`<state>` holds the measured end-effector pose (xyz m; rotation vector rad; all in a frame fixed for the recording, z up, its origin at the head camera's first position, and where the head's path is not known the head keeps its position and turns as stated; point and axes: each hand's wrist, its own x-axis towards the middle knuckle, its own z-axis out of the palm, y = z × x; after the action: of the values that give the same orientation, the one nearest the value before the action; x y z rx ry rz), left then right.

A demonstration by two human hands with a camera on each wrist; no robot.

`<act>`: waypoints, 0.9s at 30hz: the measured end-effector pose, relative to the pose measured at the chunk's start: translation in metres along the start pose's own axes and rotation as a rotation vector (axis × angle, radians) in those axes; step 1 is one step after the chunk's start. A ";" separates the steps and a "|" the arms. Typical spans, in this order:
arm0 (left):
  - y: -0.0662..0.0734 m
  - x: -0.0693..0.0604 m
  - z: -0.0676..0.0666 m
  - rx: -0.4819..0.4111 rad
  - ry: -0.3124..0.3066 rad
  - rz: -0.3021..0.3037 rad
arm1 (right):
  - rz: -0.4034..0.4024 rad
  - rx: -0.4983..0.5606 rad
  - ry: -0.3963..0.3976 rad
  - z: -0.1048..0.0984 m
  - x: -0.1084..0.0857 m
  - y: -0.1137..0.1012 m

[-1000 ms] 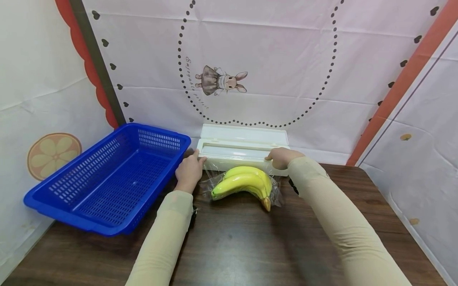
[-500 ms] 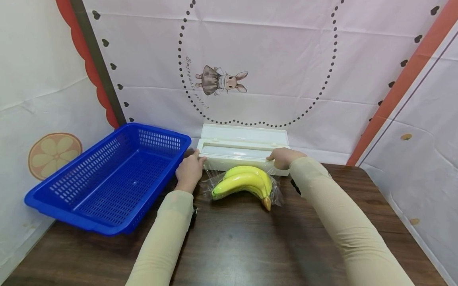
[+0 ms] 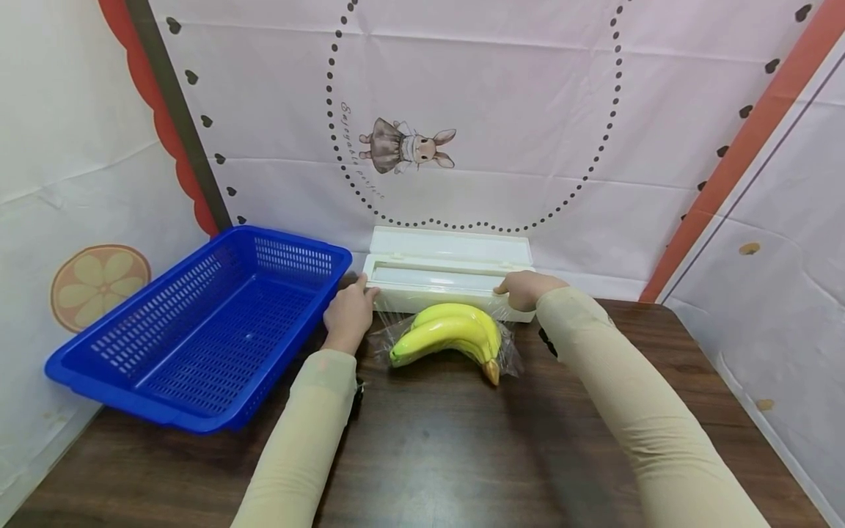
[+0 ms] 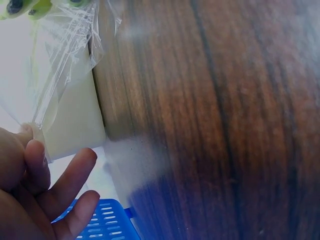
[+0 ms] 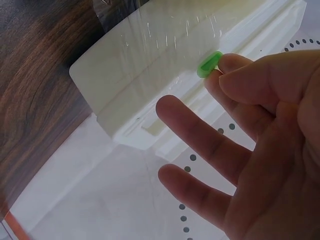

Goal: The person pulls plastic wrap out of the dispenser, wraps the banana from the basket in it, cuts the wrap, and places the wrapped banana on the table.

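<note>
A white cling-film dispenser box [image 3: 436, 299] stands at the back of the table with its lid raised. Clear cling film [image 3: 511, 352] runs from its front over a bunch of yellow bananas [image 3: 455, 334]. My left hand [image 3: 348, 312] pinches the box's left end; in the left wrist view, thumb and index finger meet at the box edge and the film, the other fingers spread. At the box's right part is my right hand [image 3: 528, 290]. Its thumb and index finger pinch a small green slider [image 5: 209, 64] on the box edge, seen in the right wrist view.
A blue slotted plastic basket [image 3: 198, 337] lies left of my left hand, close to it. The dark wooden table [image 3: 422, 455] extends in front of the bananas. A printed cloth wall [image 3: 515, 117] rises directly behind the box.
My right hand has shifted slightly to the right along the box edge. The left hand and the bananas stay in place.
</note>
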<state>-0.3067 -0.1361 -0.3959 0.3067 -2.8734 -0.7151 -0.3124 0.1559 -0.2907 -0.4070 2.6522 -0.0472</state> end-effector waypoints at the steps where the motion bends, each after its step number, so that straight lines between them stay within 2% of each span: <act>1: 0.000 0.000 0.000 -0.001 -0.001 0.000 | 0.001 0.001 0.002 0.000 0.000 0.000; 15: 0.001 -0.001 -0.004 0.008 -0.012 -0.017 | 0.046 0.048 -0.014 0.001 -0.003 0.008; 22: 0.001 -0.001 -0.004 0.003 -0.021 -0.010 | 0.022 0.001 -0.005 0.001 -0.004 0.013; 27: 0.002 0.000 -0.001 0.006 -0.016 -0.007 | 0.035 -0.015 0.003 0.001 -0.006 0.020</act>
<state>-0.3066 -0.1348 -0.3939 0.3136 -2.8917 -0.7139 -0.3122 0.1767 -0.2910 -0.3652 2.6635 -0.0171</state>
